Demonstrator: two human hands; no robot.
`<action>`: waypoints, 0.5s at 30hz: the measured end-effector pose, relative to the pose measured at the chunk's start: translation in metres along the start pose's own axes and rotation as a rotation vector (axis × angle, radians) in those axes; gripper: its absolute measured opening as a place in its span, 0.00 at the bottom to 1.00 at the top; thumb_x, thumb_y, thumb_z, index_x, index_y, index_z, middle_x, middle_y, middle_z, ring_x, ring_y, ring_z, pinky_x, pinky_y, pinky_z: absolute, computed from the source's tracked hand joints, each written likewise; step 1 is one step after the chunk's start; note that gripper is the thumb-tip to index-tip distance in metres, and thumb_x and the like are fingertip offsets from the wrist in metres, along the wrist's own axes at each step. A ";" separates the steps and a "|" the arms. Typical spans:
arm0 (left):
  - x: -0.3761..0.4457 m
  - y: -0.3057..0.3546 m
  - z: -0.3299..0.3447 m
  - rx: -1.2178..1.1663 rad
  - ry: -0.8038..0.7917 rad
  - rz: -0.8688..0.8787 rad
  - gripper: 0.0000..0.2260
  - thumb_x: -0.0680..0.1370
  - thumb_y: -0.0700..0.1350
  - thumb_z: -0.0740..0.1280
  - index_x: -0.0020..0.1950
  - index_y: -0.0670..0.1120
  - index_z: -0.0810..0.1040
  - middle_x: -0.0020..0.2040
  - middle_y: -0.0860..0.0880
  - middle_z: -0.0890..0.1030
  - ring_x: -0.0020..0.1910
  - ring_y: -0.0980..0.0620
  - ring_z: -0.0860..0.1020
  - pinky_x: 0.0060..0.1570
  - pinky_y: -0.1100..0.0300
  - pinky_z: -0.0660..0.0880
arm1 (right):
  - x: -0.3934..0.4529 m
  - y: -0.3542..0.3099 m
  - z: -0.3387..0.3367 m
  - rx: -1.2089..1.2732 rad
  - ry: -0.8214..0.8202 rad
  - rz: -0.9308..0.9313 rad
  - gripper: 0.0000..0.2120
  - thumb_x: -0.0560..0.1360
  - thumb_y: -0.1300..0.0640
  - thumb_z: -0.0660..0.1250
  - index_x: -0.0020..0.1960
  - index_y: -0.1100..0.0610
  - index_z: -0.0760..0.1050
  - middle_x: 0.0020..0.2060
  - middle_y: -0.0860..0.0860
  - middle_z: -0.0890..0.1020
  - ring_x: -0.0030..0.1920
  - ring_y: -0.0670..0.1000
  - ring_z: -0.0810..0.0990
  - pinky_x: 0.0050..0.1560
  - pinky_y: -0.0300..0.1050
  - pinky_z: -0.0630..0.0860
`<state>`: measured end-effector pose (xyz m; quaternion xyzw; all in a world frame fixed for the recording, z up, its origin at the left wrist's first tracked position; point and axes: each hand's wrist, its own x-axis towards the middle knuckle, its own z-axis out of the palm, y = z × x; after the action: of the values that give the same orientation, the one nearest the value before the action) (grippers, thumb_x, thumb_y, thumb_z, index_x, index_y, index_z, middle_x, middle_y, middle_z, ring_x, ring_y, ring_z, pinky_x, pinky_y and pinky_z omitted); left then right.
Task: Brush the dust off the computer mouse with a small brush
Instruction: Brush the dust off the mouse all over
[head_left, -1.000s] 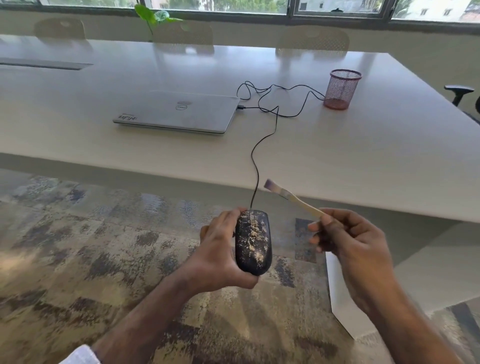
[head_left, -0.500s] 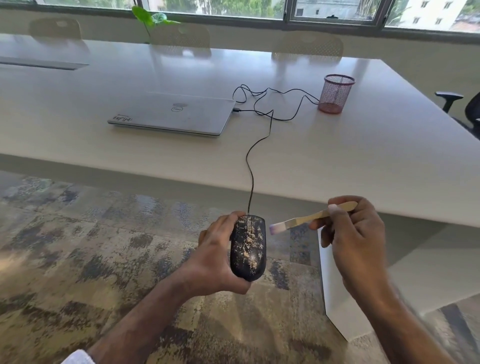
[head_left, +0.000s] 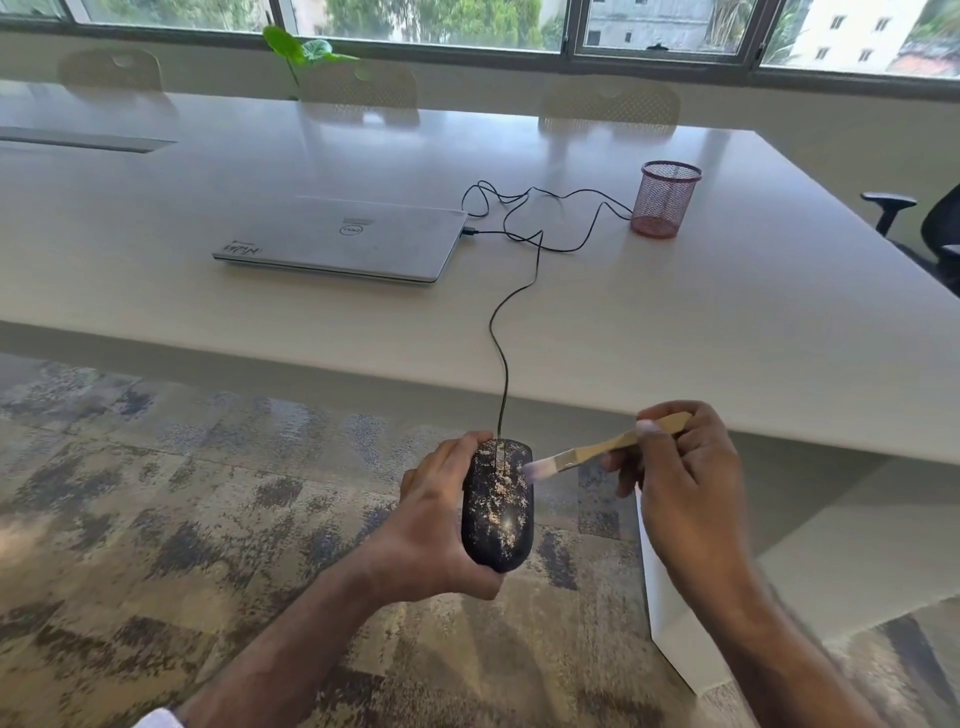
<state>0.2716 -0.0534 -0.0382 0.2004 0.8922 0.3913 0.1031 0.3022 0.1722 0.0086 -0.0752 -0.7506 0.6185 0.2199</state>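
Left hand (head_left: 436, 525) grips the mouse (head_left: 497, 506) off the table's edge, dust falling clear. Right hand (head_left: 680, 483) pinches the brush (head_left: 587, 454), bristles at its front.

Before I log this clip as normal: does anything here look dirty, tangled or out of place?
Yes. The mouse in the left hand is speckled all over with pale dust, held off the table over the carpet. Its cable lies in loose tangled loops beside the laptop. Nothing looks spilled or broken.
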 end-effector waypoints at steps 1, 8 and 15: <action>0.000 0.000 0.000 -0.001 0.000 0.000 0.57 0.58 0.51 0.81 0.82 0.54 0.55 0.69 0.59 0.66 0.67 0.55 0.65 0.74 0.54 0.66 | -0.001 0.000 0.002 -0.016 -0.015 0.003 0.10 0.84 0.65 0.59 0.47 0.53 0.71 0.29 0.53 0.84 0.26 0.53 0.77 0.28 0.47 0.75; 0.003 -0.004 0.001 0.000 -0.012 0.003 0.58 0.58 0.51 0.82 0.82 0.54 0.54 0.68 0.64 0.65 0.69 0.57 0.64 0.73 0.57 0.65 | 0.001 -0.002 0.001 -0.119 0.026 -0.039 0.08 0.83 0.61 0.61 0.47 0.51 0.71 0.32 0.51 0.85 0.30 0.62 0.79 0.30 0.57 0.75; 0.005 -0.004 0.002 -0.002 0.001 0.010 0.57 0.58 0.51 0.81 0.81 0.56 0.55 0.68 0.63 0.65 0.68 0.56 0.65 0.69 0.59 0.66 | 0.003 0.000 0.003 -0.141 -0.009 -0.048 0.08 0.83 0.61 0.61 0.47 0.50 0.71 0.32 0.52 0.85 0.30 0.66 0.78 0.30 0.64 0.76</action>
<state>0.2671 -0.0527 -0.0426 0.2047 0.8909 0.3928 0.1006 0.2988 0.1706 0.0092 -0.0695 -0.7948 0.5592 0.2255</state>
